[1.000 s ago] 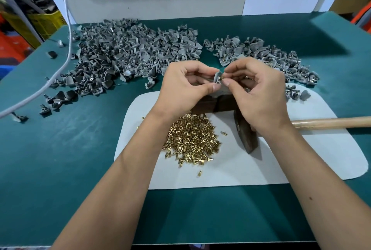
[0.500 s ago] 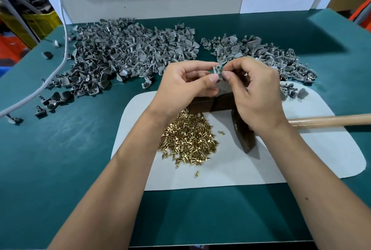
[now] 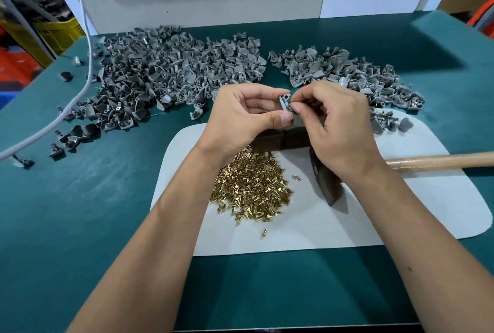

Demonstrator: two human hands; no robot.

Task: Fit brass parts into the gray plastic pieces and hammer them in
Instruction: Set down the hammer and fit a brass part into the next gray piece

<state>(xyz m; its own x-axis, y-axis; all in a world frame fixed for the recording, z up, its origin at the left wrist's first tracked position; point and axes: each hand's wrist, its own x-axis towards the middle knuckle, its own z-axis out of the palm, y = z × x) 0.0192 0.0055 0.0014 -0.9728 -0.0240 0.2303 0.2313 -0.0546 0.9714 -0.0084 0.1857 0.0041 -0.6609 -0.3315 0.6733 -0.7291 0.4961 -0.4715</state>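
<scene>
Brass inserts, small and flanged, are lying in a loose golden heap (image 3: 251, 185) on a white rounded mat (image 3: 417, 209) at the near middle of the green worktop (image 3: 80, 199). Above the far edge of that mat, both hands are meeting in the air. The left hand (image 3: 240, 116) is pinching a small gray plastic piece (image 3: 285, 101) between thumb and forefinger, its fingers curling round it. The right hand (image 3: 336, 124) is touching the same piece from the right, thumb and forefinger closing on it; whether a brass insert is sitting between those fingers cannot be told. Just beneath the hands a dark brown block (image 3: 280, 139) is resting on the mat. A hammer with a dark metal head (image 3: 324, 180) is lying to the right of the heap, its pale wooden handle (image 3: 441, 160) running off to the right. A big pile of gray plastic pieces (image 3: 165, 76) is spreading over the far left of the worktop, and a smaller pile (image 3: 347, 73) is sitting far right. A white cable (image 3: 85, 65) is hanging down at the far left.
</scene>
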